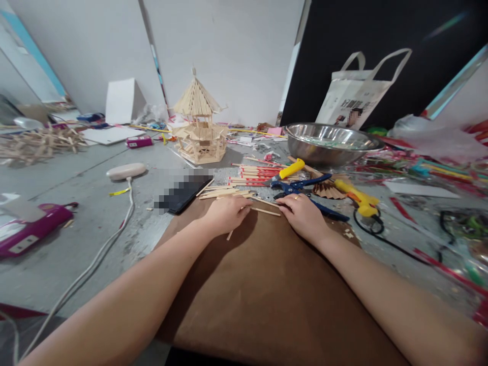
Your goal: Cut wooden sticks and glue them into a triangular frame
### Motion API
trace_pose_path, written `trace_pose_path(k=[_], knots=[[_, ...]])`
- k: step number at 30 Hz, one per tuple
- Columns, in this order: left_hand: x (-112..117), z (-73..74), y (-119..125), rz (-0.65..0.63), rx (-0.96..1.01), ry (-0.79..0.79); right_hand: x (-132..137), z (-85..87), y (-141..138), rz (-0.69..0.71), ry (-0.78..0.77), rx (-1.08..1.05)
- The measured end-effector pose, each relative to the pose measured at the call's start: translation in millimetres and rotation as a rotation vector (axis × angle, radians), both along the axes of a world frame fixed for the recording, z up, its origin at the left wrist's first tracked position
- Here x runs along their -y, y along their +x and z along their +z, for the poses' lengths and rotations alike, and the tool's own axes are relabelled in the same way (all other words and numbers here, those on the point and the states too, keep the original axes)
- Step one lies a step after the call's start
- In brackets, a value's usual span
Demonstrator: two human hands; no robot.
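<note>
My left hand [230, 212] is closed over thin wooden sticks at the far end of a brown sheet [263, 300]. One wooden stick [267, 211] points from its fingers towards the right, and a short end [229, 235] shows beneath the palm. My right hand [304, 214], with a ring on one finger, pinches the tip of another stick [267, 202] that slants back towards the left hand. Plain sticks [219, 192] lie loose just beyond my left hand. Blue-handled pliers [301, 184] lie right behind my right hand, and a yellow utility knife [292, 169] is behind them.
A stick-built pavilion model [200, 137] stands behind red-marked sticks [253, 174]. A steel basin [328, 145] and tote bag [354, 96] are at back right. A yellow glue gun [358, 198] trails black cable. Left are a dark phone [186, 194], white corded device [125, 172] and stick pile [38, 145].
</note>
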State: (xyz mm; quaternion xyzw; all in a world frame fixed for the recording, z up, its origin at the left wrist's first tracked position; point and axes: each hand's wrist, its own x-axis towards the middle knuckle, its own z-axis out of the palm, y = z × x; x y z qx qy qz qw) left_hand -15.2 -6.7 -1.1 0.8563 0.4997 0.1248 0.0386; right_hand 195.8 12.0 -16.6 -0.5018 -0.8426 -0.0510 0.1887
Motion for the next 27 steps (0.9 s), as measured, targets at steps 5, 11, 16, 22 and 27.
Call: trace_pose_path(k=[5, 11, 16, 22, 27], knots=[[-0.4, 0.3, -0.3, 0.006, -0.003, 0.009, 1.3, 0.2, 0.5, 0.016, 0.018, 0.022], [-1.6, -1.5, -4.0, -0.001, -0.013, -0.038, 3.5, 1.8, -1.3, 0.009, 0.039, 0.046], [-1.2, 0.3, -4.8, 0.010, -0.046, -0.072, 2.7, 1.7, -3.1, -0.002, -0.031, 0.052], [-0.4, 4.1, -7.0, 0.034, -0.096, -0.092, 6.9, 7.2, -2.9, 0.030, -0.091, 0.061], [-1.6, 6.2, -12.4, 0.081, -0.155, -0.106, 11.6, 14.2, -0.4, 0.046, -0.139, 0.115]])
